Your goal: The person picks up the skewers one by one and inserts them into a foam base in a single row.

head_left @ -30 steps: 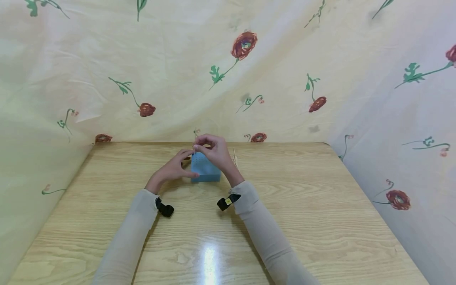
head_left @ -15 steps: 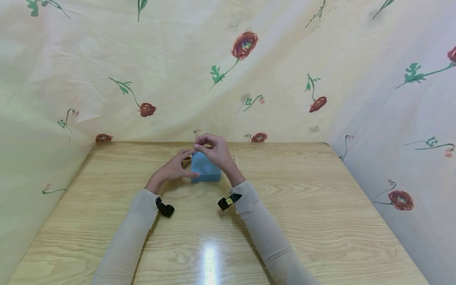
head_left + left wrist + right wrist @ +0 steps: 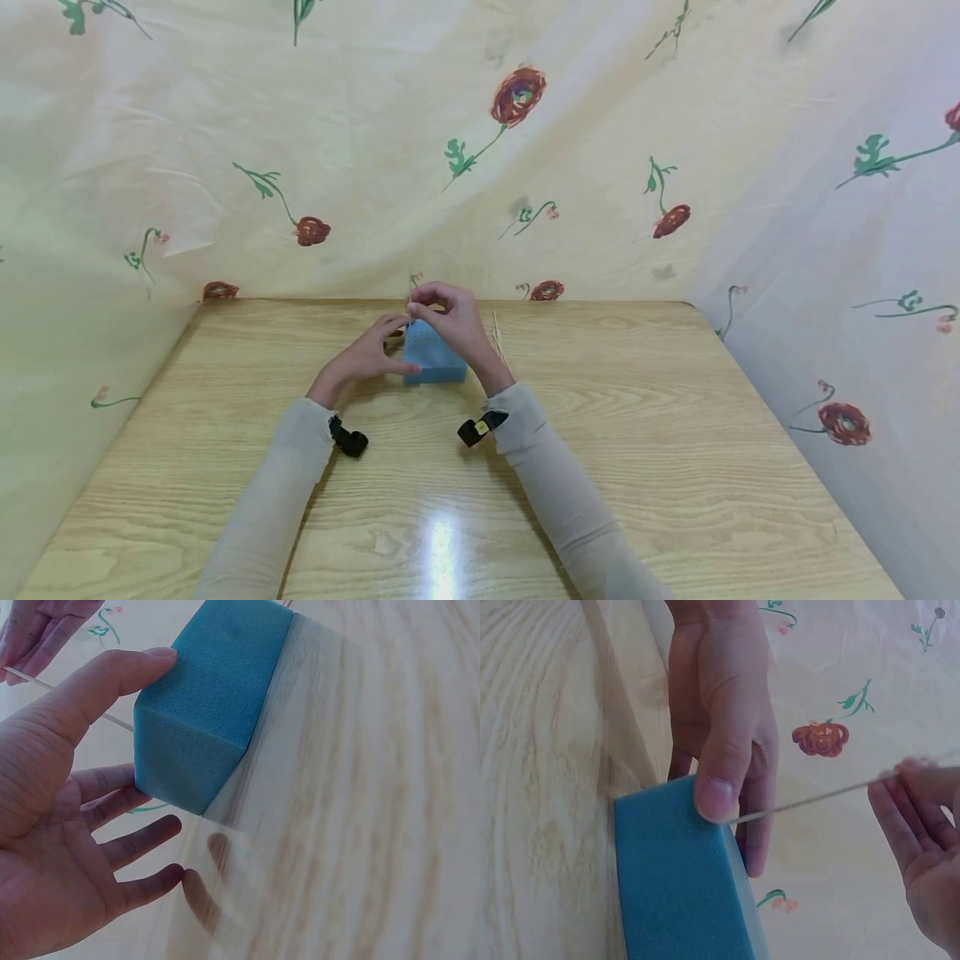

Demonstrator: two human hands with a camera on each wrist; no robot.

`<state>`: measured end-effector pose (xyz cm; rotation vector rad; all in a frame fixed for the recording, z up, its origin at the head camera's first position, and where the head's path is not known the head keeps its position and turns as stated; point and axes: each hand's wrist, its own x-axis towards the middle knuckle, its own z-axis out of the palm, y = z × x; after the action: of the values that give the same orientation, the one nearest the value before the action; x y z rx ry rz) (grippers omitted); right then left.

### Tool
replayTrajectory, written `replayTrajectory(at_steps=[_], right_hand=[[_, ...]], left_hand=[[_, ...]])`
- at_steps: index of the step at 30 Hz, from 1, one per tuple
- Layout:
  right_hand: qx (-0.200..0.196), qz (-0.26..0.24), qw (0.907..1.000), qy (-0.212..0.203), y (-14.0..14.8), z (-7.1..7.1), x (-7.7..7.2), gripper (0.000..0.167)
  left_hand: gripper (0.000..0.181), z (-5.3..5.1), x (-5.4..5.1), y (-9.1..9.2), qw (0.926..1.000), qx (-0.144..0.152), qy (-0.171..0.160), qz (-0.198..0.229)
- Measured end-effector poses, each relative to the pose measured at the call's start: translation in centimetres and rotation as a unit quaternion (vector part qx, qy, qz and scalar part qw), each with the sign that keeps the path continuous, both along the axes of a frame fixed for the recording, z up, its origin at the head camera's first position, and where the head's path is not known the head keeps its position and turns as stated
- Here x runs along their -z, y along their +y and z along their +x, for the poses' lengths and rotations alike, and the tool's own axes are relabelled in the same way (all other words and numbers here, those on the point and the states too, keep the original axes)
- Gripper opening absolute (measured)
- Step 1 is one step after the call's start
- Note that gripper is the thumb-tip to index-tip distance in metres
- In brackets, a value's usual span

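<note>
Block [image 3: 435,375], just below right hand [image 3: 453,321], is gripped across by left hand [image 3: 363,354], apparently against shifting; stick [image 3: 810,801] is pinched upright over it by right hand, likely for fine control.

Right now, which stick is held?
The upright stick, pinched in the right hand above the blue block; the other sticks lie right of the block.
</note>
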<state>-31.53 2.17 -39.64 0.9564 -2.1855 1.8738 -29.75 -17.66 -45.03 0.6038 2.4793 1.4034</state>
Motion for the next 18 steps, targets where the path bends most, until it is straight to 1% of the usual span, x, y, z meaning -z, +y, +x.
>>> replayTrajectory(at_steps=[4, 8, 14, 18], right_hand=[[0.015, -0.013, 0.9998, 0.005, -0.4, 0.0, 0.3, 0.018], [0.017, -0.026, 0.9995, 0.009, -0.7, 0.1, 0.5, 0.016], [0.024, -0.027, 0.9993, 0.013, -1.1, 0.1, 0.5, 0.017], [0.023, -0.026, 0.9994, 0.008, -1.2, 0.2, 0.5, 0.018]], left_hand=[[0.096, 0.0, 0.1, -0.1, 0.9999, 0.008, 0.010, -0.002], [0.094, -0.1, 0.3, 0.0, 0.9998, 0.010, 0.017, -0.004], [0.091, -0.1, 0.2, 0.1, 1.0000, 0.002, 0.008, -0.001], [0.091, -0.3, 0.3, 0.0, 1.0000, -0.002, 0.003, 0.004]])
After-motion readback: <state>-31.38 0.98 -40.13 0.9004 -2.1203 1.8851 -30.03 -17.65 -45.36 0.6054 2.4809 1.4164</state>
